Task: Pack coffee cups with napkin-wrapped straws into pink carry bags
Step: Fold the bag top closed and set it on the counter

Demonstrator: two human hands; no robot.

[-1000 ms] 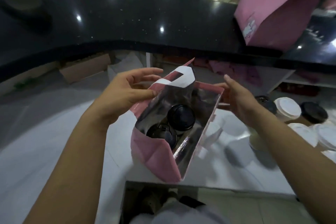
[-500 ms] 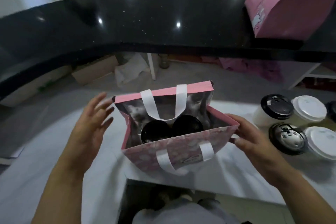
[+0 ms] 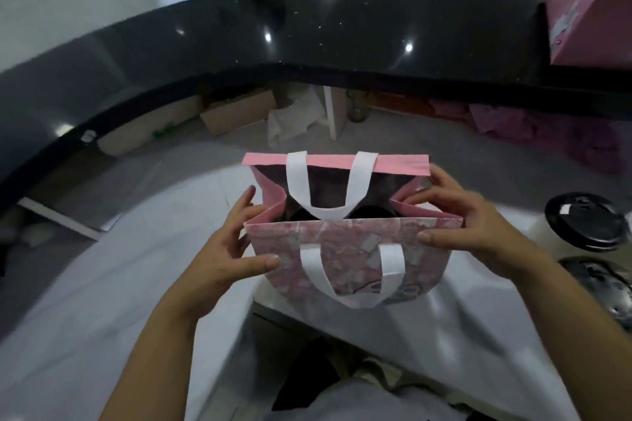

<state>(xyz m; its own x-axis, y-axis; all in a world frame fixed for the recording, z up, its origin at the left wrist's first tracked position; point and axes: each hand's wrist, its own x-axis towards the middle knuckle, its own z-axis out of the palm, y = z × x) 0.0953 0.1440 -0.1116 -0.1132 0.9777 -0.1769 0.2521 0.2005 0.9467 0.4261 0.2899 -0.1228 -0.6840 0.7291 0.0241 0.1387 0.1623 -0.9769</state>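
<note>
- head view, against half a second back: left hand (image 3: 225, 249) was off the pink carry bag (image 3: 342, 249) with fingers spread; it now touches the bag's left end.
- right hand (image 3: 468, 225) was low by the bag's right bottom corner; it now sits up at the top right corner.
- bag mouth was wide open; both side folds now crease inward and the mouth is narrower. far white handle (image 3: 328, 188) hangs into the mouth, near white handle (image 3: 352, 277) lies down the patterned front.
- white-lidded cups seen at the right earlier are out of frame now.
- left hand: fingers fairly straight against the left side fold, thumb flat on the front panel. pressing, not curled round.
- right hand: thumb on the front panel, forefinger on the infolded side; it pinches the front top corner, other fingers reaching to the rear corner.
- bag stands upright on the white work surface (image 3: 102, 284), between the two hands, touching both.
- black cup lids (image 3: 372, 212) barely show inside, behind the front rim.
- black-lidded cup (image 3: 584, 222) stands right of the right hand, apart from the bag.
- second pink bag (image 3: 588, 10) sits on the black counter (image 3: 307, 34), far right.
</note>
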